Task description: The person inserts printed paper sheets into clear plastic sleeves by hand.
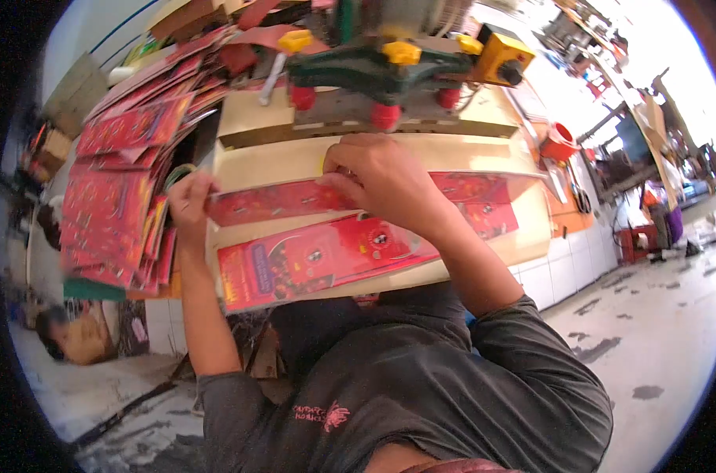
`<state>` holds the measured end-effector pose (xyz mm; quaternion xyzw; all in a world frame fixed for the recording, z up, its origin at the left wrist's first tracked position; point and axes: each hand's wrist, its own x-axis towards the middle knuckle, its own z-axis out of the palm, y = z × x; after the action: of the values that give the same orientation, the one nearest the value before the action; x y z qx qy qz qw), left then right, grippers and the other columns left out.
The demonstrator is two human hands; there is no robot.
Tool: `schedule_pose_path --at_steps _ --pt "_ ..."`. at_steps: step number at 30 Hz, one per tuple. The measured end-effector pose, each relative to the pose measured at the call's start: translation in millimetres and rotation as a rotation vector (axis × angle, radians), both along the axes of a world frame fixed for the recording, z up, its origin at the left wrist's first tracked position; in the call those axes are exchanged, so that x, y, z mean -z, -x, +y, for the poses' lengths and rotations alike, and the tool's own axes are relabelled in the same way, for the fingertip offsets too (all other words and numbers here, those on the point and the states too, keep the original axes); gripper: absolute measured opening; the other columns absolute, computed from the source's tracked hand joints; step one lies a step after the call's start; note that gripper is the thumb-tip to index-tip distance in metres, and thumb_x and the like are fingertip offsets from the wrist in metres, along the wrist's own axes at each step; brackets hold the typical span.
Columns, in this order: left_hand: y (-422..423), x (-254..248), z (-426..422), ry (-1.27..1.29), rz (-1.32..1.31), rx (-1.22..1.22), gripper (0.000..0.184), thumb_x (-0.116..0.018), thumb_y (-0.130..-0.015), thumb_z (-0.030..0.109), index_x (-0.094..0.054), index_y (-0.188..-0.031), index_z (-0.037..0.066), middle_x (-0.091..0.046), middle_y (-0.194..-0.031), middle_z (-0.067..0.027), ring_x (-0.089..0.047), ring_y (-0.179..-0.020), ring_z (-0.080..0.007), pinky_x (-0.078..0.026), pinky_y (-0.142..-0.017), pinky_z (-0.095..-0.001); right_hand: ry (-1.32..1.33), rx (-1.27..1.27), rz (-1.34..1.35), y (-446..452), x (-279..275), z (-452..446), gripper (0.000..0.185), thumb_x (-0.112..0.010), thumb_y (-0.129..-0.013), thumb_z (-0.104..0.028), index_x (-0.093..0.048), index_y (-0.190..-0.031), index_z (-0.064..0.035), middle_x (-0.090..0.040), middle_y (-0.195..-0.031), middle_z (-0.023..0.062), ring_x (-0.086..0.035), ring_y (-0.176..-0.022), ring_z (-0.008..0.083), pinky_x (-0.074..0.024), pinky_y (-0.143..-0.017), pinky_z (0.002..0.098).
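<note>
A long red printed sheet (275,203), folded or covered in clear plastic, lies on a pale board on the workbench. My left hand (191,195) is closed at its left end, with thumb and fingers pinching the corner. Over the middle of the sheet, my right hand (377,175) is closed, its fingers curled and the thumb on the sheet's upper edge. A small yellow spot shows by those fingertips; what they grip is hidden. Nearer my body, a wider red printed panel (314,256) with round black-and-white emblems reaches the board's front edge.
Stacks of red printed sheets (109,213) are piled at the left. A dark green machine head (358,67) with yellow knobs and red feet overhangs the board's back. At the right are a yellow control box (503,57), an orange-red cup (559,142) and scissors (582,199).
</note>
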<state>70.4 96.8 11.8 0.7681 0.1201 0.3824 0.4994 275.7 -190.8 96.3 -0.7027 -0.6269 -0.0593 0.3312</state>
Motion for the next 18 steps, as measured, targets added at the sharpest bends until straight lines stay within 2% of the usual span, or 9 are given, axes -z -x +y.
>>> schedule_pose_path --at_steps 3,6,8,10,12,14,16,18 --pt "1.2 -1.4 2.3 -0.072 0.000 0.019 0.041 -0.057 -0.103 0.031 -0.063 -0.077 0.000 -0.058 -0.073 0.0006 -0.050 -0.069 -0.0081 -0.037 -0.063 -0.0257 0.065 0.084 -0.020 -9.4 -4.6 -28.2 0.018 -0.069 -0.089 -0.021 -0.066 -0.090 -0.0038 -0.064 -0.086 0.0144 -0.064 -0.086 0.0370 -0.0502 -0.076 0.0450" --pt "1.0 -0.4 1.4 -0.030 0.004 -0.004 0.042 -0.056 -0.104 0.030 -0.061 -0.076 0.000 -0.057 -0.072 0.0000 -0.051 -0.069 -0.0092 -0.038 -0.064 -0.0264 0.062 0.170 -0.032 -27.5 -6.8 -69.3 0.018 -0.071 -0.089 -0.021 -0.067 -0.090 -0.0038 -0.064 -0.086 0.0133 -0.064 -0.086 0.0352 -0.0507 -0.076 0.0431" --pt "0.6 1.4 3.3 -0.071 0.006 0.002 0.042 -0.056 -0.104 0.031 -0.059 -0.075 0.000 -0.056 -0.072 -0.0001 -0.051 -0.070 -0.0093 -0.038 -0.065 -0.0262 0.054 0.255 -0.017 -43.7 -2.9 -99.2 0.018 -0.073 -0.088 -0.020 -0.068 -0.089 -0.0036 -0.064 -0.085 0.0128 -0.064 -0.082 0.0326 -0.0512 -0.074 0.0412" --pt "3.0 6.0 10.4 -0.080 0.013 -0.021 0.044 -0.056 -0.104 0.032 -0.059 -0.074 0.001 -0.056 -0.071 -0.0001 -0.050 -0.070 -0.0089 -0.036 -0.064 -0.0259 0.052 0.329 0.046 -52.7 -4.0 -127.3 0.016 -0.073 -0.089 -0.018 -0.070 -0.089 -0.0024 -0.065 -0.085 0.0130 -0.064 -0.078 0.0305 -0.0513 -0.071 0.0398" --pt "2.3 7.5 12.6 -0.077 0.016 0.013 0.045 -0.056 -0.104 0.034 -0.059 -0.074 0.001 -0.055 -0.071 0.0001 -0.048 -0.069 -0.0083 -0.034 -0.063 -0.0260 0.027 0.491 0.235 -63.4 -3.7 -153.3 0.021 -0.072 -0.090 -0.022 -0.070 -0.088 -0.0015 -0.066 -0.084 0.0148 -0.065 -0.080 0.0331 -0.0513 -0.073 0.0429" --pt "0.6 8.3 14.1 -0.084 -0.021 0.013 0.046 -0.056 -0.104 0.034 -0.060 -0.074 0.000 -0.055 -0.071 0.0002 -0.047 -0.068 -0.0081 -0.033 -0.062 -0.0263 -0.044 0.623 0.092 -75.8 -1.4 -178.9 0.019 -0.074 -0.090 -0.020 -0.073 -0.088 -0.0010 -0.069 -0.085 0.0144 -0.067 -0.078 0.0290 -0.0522 -0.074 0.0373" --pt "0.8 12.5 18.0 -0.099 -0.021 -0.005 0.046 -0.056 -0.104 0.035 -0.060 -0.074 0.000 -0.055 -0.071 0.0002 -0.047 -0.068 -0.0084 -0.034 -0.063 -0.0269 -0.153 0.692 0.081 -90.6 4.8 -203.0 0.018 -0.074 -0.090 -0.018 -0.073 -0.095 -0.0011 -0.071 -0.087 0.0116 -0.068 -0.080 0.0220 -0.0527 -0.075 0.0353" --pt "0.7 13.4 19.0 -0.099 -0.040 -0.030 0.045 -0.056 -0.104 0.033 -0.060 -0.074 0.000 -0.054 -0.071 0.0005 -0.047 -0.069 -0.0082 -0.034 -0.063 -0.0266 -0.399 0.747 0.242 -98.9 18.5 -214.0 0.023 -0.075 -0.091 -0.019 -0.071 -0.106 -0.0016 -0.073 -0.090 0.0081 -0.067 -0.083 0.0167 -0.0532 -0.076 0.0342"
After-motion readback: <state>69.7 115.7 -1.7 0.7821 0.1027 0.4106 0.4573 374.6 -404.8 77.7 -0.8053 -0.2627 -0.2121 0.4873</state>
